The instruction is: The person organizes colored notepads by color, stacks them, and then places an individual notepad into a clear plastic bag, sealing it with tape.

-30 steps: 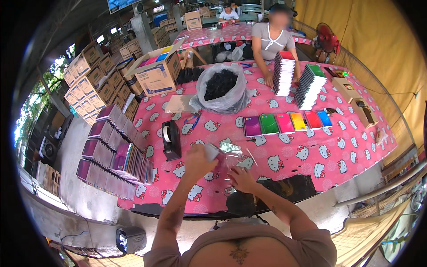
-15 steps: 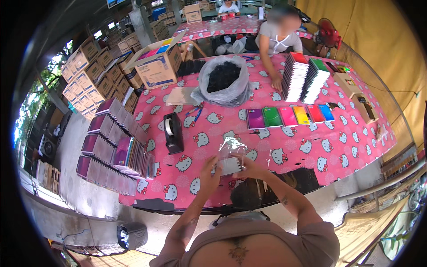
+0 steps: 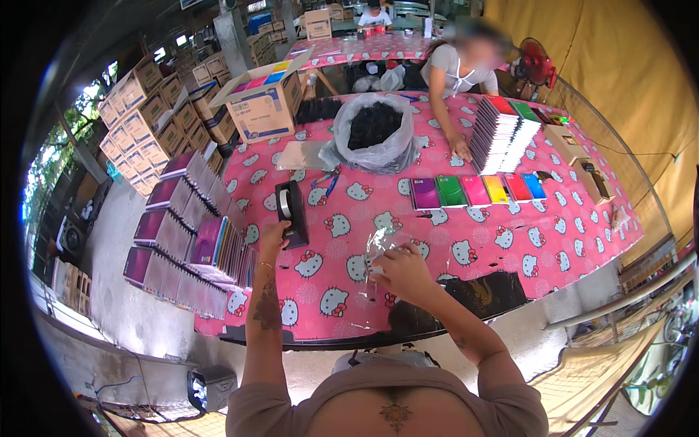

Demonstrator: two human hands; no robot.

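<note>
My left hand (image 3: 274,239) is at the near end of a black tape dispenser (image 3: 293,216), its fingers pinched together at the cutting edge, where the tape's end is; the strip itself is too small to see. My right hand (image 3: 405,274) curls its fingers over clear plastic film (image 3: 377,244) on the table in front of me. A small whitish piece (image 3: 377,269) shows beside its fingertips; the hand hides most of what is under it. To the left of the dispenser stand stacks of spiral notebooks (image 3: 211,251) with purple covers.
A pink cat-print cloth (image 3: 335,302) covers the table. Beyond my hands are a row of coloured notebooks (image 3: 477,191), tall notebook stacks (image 3: 499,135), a plastic bag (image 3: 342,156) of black pieces and an open carton (image 3: 266,113). A co-worker's hand (image 3: 459,148) rests beside the stacks.
My left hand has let go of the spiral-edged, plastic-wrapped item and moved left to the tape dispenser. My right hand stays at the film, its fingers now curled over. The co-worker has leaned right.
</note>
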